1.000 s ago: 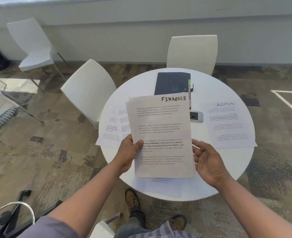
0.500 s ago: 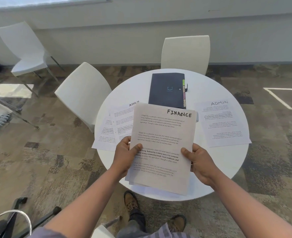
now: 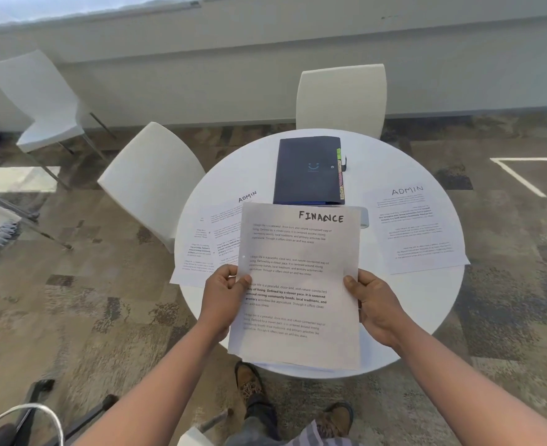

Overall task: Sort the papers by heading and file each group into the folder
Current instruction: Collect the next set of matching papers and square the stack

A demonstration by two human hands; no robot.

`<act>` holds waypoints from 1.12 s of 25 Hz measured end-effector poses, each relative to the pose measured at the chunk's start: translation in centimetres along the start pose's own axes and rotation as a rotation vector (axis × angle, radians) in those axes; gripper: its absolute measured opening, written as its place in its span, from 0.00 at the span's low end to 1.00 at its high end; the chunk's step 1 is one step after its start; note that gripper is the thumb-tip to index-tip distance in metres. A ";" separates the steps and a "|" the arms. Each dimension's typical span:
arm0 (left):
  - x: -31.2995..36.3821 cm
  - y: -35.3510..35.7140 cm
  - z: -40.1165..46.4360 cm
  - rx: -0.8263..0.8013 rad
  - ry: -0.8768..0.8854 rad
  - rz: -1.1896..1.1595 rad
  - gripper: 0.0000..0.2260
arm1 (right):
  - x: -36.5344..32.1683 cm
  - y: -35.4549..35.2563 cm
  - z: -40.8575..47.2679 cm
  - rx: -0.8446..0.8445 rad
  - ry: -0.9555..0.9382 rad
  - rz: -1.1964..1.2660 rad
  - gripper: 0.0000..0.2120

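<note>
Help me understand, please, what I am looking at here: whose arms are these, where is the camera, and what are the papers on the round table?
There is no machine: a person wears a camera on the head, looking down at their own arms. The left hand and right hand each pinch a side edge of a sheet headed FINANCE, held above the round white table. More sheets seem to lie under it. On the table are a dark folder with coloured tabs, a sheet headed ADMIN on the right, and overlapping sheets on the left, one headed ADMIN. White chairs stand around it.
</note>
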State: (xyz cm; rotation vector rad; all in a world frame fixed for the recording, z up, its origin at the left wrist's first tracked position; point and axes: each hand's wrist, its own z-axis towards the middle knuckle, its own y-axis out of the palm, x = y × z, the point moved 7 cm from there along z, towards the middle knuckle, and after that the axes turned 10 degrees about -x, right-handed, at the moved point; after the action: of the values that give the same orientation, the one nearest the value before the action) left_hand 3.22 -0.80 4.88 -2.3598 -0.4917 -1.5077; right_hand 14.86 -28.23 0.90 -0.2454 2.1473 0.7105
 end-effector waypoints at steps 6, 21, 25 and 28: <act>-0.6 -2.0 0.6 0.050 -0.010 0.004 0.02 | -1.3 -1.2 0.2 0.099 -0.099 0.098 0.11; -2.4 -0.4 0.8 -0.069 -0.115 -0.119 0.11 | -0.7 0.1 0.6 0.123 -0.111 0.178 0.10; -2.1 -0.9 1.1 -0.054 -0.067 -0.120 0.09 | -1.1 -0.2 0.5 0.139 -0.128 0.201 0.05; -2.2 -2.2 1.3 -0.050 -0.057 -0.138 0.10 | -1.7 -1.1 0.6 0.169 -0.156 0.225 0.03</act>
State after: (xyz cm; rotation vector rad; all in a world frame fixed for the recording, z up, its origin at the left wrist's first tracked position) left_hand 2.42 1.48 2.45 -2.4583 -0.6501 -1.5310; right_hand 16.73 -28.92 1.50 0.1394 2.0890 0.6458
